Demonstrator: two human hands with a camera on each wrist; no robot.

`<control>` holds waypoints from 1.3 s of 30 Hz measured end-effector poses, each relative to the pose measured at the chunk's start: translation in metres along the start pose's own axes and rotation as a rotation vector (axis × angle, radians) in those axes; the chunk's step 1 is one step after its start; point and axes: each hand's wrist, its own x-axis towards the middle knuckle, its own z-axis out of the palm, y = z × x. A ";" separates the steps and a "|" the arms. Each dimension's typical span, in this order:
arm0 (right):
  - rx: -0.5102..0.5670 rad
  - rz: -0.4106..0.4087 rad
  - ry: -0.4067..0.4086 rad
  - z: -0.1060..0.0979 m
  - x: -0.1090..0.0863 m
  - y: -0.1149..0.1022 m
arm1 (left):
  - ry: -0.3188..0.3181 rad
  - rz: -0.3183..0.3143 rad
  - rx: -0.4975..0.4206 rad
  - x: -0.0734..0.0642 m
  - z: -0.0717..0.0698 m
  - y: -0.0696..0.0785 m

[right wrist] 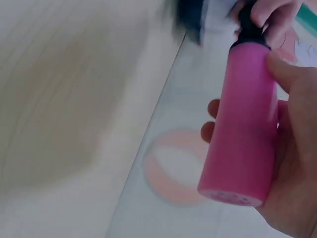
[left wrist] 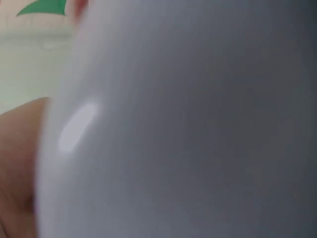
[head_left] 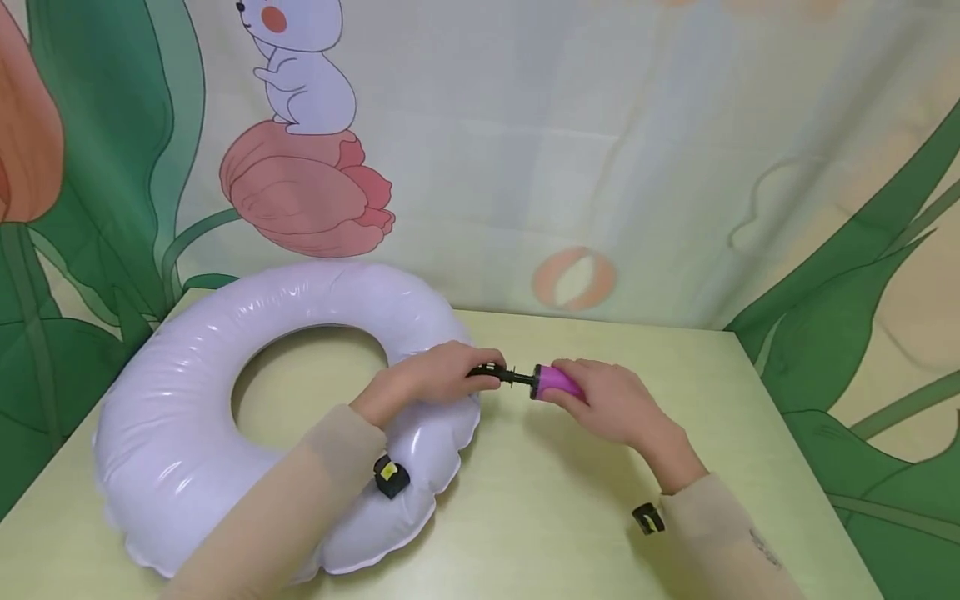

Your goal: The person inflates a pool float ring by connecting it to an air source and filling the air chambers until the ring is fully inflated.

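A puffed-up white swim ring (head_left: 172, 400) lies on the left of the table and fills most of the left wrist view. My left hand (head_left: 438, 373) reaches over its right side and grips the black end (head_left: 489, 369) of a hand pump. The pump's pink barrel (head_left: 556, 382) is held in my right hand (head_left: 611, 402), fingers wrapped round it. A short black rod (head_left: 522, 378) shows between the two hands. In the right wrist view the pink barrel (right wrist: 242, 124) shows small holes in its flat end. Whether the pump joins the ring cannot be seen.
The pale yellow-green table (head_left: 555, 517) meets a printed curtain (head_left: 480, 150) at the back, with tulips, leaves and a white animal. Small black devices hang at the left sleeve (head_left: 348, 446) and the right sleeve (head_left: 708, 508).
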 end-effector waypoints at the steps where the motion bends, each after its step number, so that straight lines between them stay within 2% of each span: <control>1: 0.048 0.020 -0.019 -0.003 -0.006 0.007 | -0.008 0.003 0.020 0.000 -0.001 0.002; 4: 0.138 0.094 -0.053 -0.012 -0.025 0.029 | -0.017 -0.007 0.091 0.001 -0.004 0.010; 8: 0.146 0.129 -0.052 -0.020 -0.037 0.045 | -0.042 -0.073 0.170 0.004 -0.007 0.015; 10: 0.124 0.106 -0.033 -0.020 -0.032 0.041 | -0.055 -0.085 0.179 0.007 -0.008 0.019; 12: 0.093 0.048 -0.009 -0.016 -0.020 0.028 | -0.061 -0.070 0.203 0.011 -0.008 0.022; 16: -0.026 -0.066 0.076 -0.003 0.006 0.001 | -0.064 -0.038 0.176 0.016 -0.011 0.025; 18: -0.072 -0.076 0.102 0.001 0.012 -0.006 | -0.072 -0.046 0.155 0.015 -0.014 0.023; 20: -0.065 -0.055 0.094 0.000 0.011 -0.006 | -0.094 -0.061 0.137 0.013 -0.017 0.020; 25: 0.014 -0.011 0.057 -0.012 -0.004 0.018 | -0.136 -0.115 0.136 0.005 -0.026 0.014; 30: 0.014 0.011 0.057 -0.011 -0.015 0.041 | -0.161 -0.154 0.133 0.003 -0.029 0.010; 34: -0.035 -0.040 0.064 0.000 -0.002 0.024 | -0.181 -0.126 0.116 0.013 -0.022 0.014; 39: -0.092 -0.103 0.087 0.003 0.018 -0.002 | -0.155 -0.121 0.110 0.017 -0.015 0.018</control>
